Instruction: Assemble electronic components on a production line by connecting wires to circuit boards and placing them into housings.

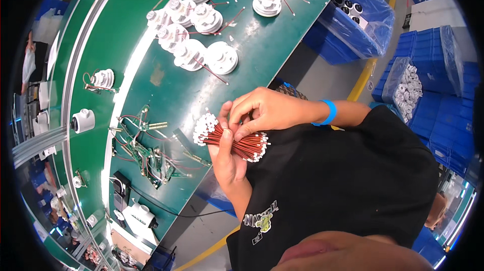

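A thick bundle of short red wires (245, 145) with white plug ends lies across my left hand (228, 162). Its fingers are wrapped round the bundle from below, with the thumb raised along the wires. My right hand (257, 112), with a blue band at the wrist, is over the bundle. Its fingers are curled and its thumb tip presses at the wires; whether it pinches one or several I cannot make out. The larger white plugs fan out on the left of the bundle, and small white tips show on its right. Both hands are close to my body, at the table's edge.
Several white round housings (205, 19) with red leads stand on the green table (166, 94). Green circuit boards (146, 150) with wires lie left of my hands. A black cable (186, 215) runs off the table. Blue bins (348, 34) stand at the right.
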The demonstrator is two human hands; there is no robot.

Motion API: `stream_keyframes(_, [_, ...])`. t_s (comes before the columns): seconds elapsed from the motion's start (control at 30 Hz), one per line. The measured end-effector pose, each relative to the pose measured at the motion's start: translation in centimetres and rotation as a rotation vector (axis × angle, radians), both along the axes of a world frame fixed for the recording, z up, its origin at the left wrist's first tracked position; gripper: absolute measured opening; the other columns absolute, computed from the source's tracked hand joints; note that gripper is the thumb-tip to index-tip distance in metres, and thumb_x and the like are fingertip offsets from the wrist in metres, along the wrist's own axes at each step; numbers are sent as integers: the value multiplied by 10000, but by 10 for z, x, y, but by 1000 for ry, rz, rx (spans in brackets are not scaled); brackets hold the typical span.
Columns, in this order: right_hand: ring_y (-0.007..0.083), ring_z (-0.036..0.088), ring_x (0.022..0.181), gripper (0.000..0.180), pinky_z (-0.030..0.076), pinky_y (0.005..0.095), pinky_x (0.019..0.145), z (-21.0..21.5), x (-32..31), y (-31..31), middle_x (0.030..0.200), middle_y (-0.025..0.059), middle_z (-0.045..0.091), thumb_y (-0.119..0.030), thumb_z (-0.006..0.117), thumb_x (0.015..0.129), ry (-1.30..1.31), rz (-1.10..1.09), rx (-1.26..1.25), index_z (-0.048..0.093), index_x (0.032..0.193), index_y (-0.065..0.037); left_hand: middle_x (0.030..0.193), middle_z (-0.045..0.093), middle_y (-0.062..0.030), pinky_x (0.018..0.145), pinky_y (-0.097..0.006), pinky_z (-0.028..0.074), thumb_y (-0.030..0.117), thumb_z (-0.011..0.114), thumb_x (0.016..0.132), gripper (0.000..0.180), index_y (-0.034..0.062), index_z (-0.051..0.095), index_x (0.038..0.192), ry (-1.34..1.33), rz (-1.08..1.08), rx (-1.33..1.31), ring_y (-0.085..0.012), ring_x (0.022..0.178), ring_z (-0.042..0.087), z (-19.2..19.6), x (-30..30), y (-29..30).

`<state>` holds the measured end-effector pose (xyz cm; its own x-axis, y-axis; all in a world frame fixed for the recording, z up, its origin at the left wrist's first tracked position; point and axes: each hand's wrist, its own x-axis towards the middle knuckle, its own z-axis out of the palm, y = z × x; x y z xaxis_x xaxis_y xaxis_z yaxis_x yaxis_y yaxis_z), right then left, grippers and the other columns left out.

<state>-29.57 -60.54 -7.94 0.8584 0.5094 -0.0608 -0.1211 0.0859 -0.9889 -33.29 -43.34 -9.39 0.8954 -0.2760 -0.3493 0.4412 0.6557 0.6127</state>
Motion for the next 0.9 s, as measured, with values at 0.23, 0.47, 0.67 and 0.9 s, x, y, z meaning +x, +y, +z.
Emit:
stream_keyframes(0.23, [293, 568, 832, 158, 458, 373, 692, -8, 12, -11, 942, 84, 546, -233, 569, 922, -381, 271, -151, 551, 943, -77, 1476, 313, -208, 1051, -450, 387, 384, 410, 1005, 322, 73, 486, 1045, 52, -65, -56, -330, 1262, 430, 9, 6, -3])
stream_keyframes(0.47, [262, 558, 852, 137, 461, 365, 696, -11, 12, -28, 1029, 69, 521, -120, 590, 908, -357, 337, -199, 469, 922, -58, 1421, 364, -272, 1019, -475, 433, 356, 395, 1015, 303, 75, 500, 975, 212, -11, -93, -365, 1335, 368, 5, 9, -3])
stream_keyframes(0.67, [159, 641, 794, 108, 507, 286, 686, -6, 9, -41, 881, 89, 637, -41, 586, 911, -114, 199, 211, 493, 956, -7, 1400, 407, -241, 1051, -530, 387, 382, 388, 1012, 350, 75, 536, 934, 181, 65, -160, -360, 1347, 357, -3, 22, 4])
stream_keyframes(0.9, [164, 630, 744, 109, 489, 294, 633, -12, 21, -27, 896, 47, 665, -139, 686, 832, -373, 0, -124, 702, 915, -70, 1351, 437, -246, 998, -538, 442, 339, 414, 1010, 295, 59, 490, 960, 111, -28, -91, -354, 1267, 447, 2, 20, 0])
